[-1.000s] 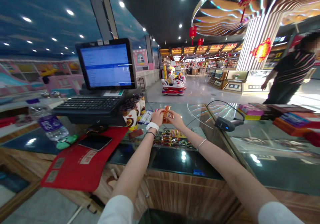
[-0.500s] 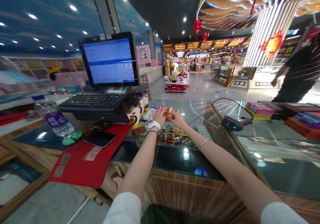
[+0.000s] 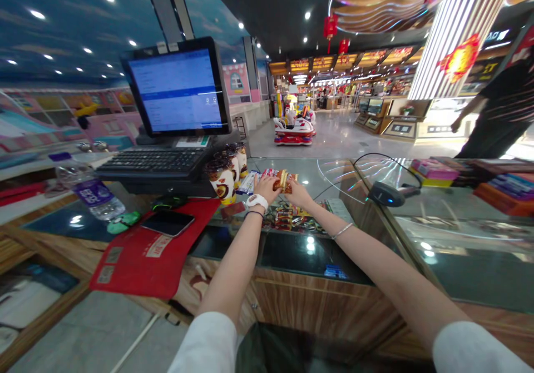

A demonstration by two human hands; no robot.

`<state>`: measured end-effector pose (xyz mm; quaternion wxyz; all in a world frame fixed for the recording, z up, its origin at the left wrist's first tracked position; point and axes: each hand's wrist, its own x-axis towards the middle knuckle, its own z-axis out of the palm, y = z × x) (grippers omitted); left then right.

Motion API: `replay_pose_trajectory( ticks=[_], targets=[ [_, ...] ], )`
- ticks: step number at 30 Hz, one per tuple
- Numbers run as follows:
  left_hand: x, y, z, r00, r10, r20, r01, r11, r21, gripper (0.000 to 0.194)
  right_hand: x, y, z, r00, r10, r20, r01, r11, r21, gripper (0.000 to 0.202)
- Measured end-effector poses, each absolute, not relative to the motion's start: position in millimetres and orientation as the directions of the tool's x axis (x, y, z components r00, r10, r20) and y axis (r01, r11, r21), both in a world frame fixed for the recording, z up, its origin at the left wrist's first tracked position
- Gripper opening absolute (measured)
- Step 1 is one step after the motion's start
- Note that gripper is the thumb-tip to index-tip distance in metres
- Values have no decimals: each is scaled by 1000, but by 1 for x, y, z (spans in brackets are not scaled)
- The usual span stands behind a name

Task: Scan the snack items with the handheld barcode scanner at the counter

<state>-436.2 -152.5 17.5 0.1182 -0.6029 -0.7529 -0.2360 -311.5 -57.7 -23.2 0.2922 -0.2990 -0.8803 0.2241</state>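
Observation:
Both my hands reach over the glass counter [image 3: 287, 253]. Between them is a small bundle of brown and gold wrapped snack packets [image 3: 284, 180]. My left hand [image 3: 266, 188], with a white watch at its wrist, is closed on the bundle's left side. On the right side, the fingers of my right hand [image 3: 298, 194] grip the same bundle; a silver bangle circles that forearm. Several more wrapped snacks [image 3: 287, 217] lie in rows just below my hands. Blue-and-white packets [image 3: 249, 183] sit left of my left hand, beside several patterned cups [image 3: 223, 184].
A monitor [image 3: 177, 92] and keyboard [image 3: 154, 160] stand at left. A phone [image 3: 168, 223] lies on a red mat [image 3: 137, 262], near a water bottle [image 3: 89, 189]. At right are a barcode scanner [image 3: 387, 193] and candy boxes [image 3: 434, 175]. A person [image 3: 500, 106] stands beyond the counter.
My view has tilted slightly, so the counter appears a little higher. My hands remain on the bundle, whose packets have turned slightly to show more gold.

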Motion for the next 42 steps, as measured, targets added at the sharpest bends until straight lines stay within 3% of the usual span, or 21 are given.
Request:
replay_pose_trajectory(
  ticks=[7, 14, 21, 34, 42],
  targets=[
    [-437, -152, 18, -251, 854, 455, 961, 164, 222, 28, -314, -52, -27, -691, 615, 379, 311, 727, -612, 54],
    [-432, -156, 21, -241, 852, 465, 968, 174, 183, 38, -313, -59, -22, -716, 630, 301, 410, 729, -549, 69],
    [-410, -160, 30, -268, 822, 502, 962, 199, 187, 47, -283, -70, -8, -723, 598, 346, 391, 767, -508, 85],
    [-291, -166, 35, -92, 862, 498, 995, 58, 84, 56, -139, -86, 14, -666, 532, 523, 461, 845, -272, 82],
    [-191, -151, 31, 178, 868, 464, 979, -204, 5, 55, -21, -82, 1, -536, 620, 572, 623, 748, -228, 75]
  ],
)
